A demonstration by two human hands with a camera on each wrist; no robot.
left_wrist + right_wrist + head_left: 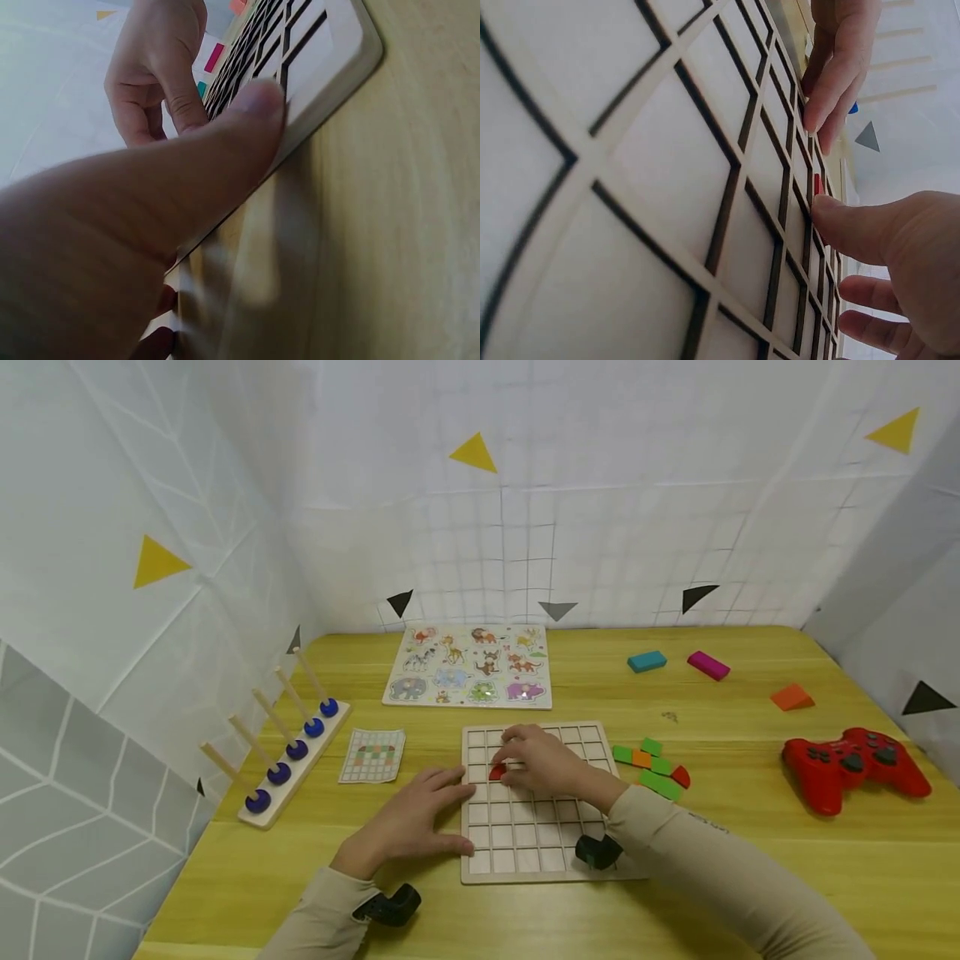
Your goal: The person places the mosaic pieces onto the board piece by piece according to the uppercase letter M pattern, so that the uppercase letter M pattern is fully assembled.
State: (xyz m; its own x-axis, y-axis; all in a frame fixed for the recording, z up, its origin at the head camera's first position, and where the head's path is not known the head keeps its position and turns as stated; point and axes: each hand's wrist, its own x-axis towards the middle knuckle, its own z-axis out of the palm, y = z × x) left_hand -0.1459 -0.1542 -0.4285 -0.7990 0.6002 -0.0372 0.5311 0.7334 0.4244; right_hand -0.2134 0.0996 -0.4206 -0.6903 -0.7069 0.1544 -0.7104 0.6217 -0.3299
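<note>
At the far left of the desk (225, 877) a peg rack (288, 752) with blue rings is seen, and beside it a small pattern card (372, 755). The left hand (408, 822) is laid flat, fingers straight and spread, against the left edge of the grid board (525, 847), its thumb resting on the rim; nothing is gripped. Further right, the right hand (543, 760) is curled over the upper rows of the board, and a red piece (497, 771) is pinched at its fingertips, just over a cell in the second column. Whether the piece already sits in the cell cannot be told. The step is best done with the board kept braced by the flat hand and the piece squared to the cell walls before being pressed down. To the right of the board, green, orange and red pieces (651, 768) lie in a loose cluster, and a red game controller (851, 767) beyond them.
</note>
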